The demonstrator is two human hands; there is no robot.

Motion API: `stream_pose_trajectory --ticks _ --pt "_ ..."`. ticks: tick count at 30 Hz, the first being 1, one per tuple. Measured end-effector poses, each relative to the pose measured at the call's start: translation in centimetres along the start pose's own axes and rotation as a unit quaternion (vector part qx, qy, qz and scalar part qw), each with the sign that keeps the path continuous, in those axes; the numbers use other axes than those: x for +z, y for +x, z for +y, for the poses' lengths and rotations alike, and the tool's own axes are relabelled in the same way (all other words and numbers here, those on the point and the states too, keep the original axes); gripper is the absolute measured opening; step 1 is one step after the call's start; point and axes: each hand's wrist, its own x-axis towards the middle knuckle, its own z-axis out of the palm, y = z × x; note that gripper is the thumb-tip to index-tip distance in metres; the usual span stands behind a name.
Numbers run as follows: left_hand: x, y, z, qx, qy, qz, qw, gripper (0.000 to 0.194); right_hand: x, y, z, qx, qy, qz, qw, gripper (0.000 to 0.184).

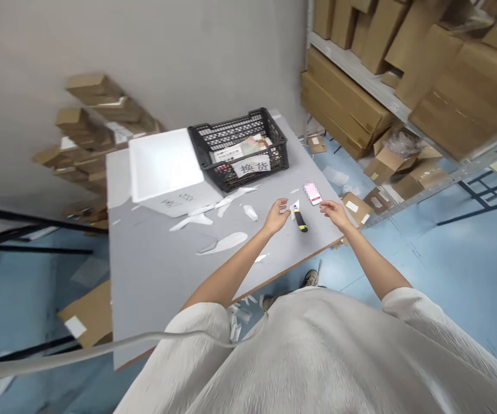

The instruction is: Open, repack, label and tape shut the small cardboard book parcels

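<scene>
My left hand (277,216) hovers over the grey table with its thumb and fingers apart, and nothing is in it. Just to its right lies a black and yellow utility knife (300,220) beside a scrap of white paper. My right hand (335,214) is at the table's right side, fingers loosely bent and apart. Its fingertips are at the lower edge of a phone (314,195) with a lit, partly blurred screen; whether they touch it I cannot tell.
A black plastic crate (226,184) with packets and a paper label stands by a white open bin (166,206) on the table (153,287). Torn white scraps (226,242) lie around. Cardboard boxes fill the shelf (360,66) at right, and more stand on the floor. A pale cable (101,349) crosses low left.
</scene>
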Motion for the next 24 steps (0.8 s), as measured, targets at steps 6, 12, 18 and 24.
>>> stream_pose_trajectory --ticks 6,12,18,24 --pt "-8.8 -5.3 -2.4 0.0 -0.011 0.069 0.998 0.05 9.7 -0.2 -1.7 -0.002 -0.01 -0.088 0.996 0.037" --pt "-16.8 -11.8 -5.1 -0.013 -0.019 0.119 0.993 0.05 19.5 -3.2 -2.5 -0.005 -0.034 -0.153 0.988 0.034" --pt "-23.2 -18.3 -8.0 -0.027 -0.024 0.156 0.987 0.048 27.6 -7.1 -2.5 -0.02 -0.053 -0.215 0.975 0.036" --pt "-27.9 -23.5 -10.2 -0.033 -0.042 0.22 0.974 0.046 34.9 -9.2 -3.3 -0.024 -0.081 -0.287 0.954 0.036"
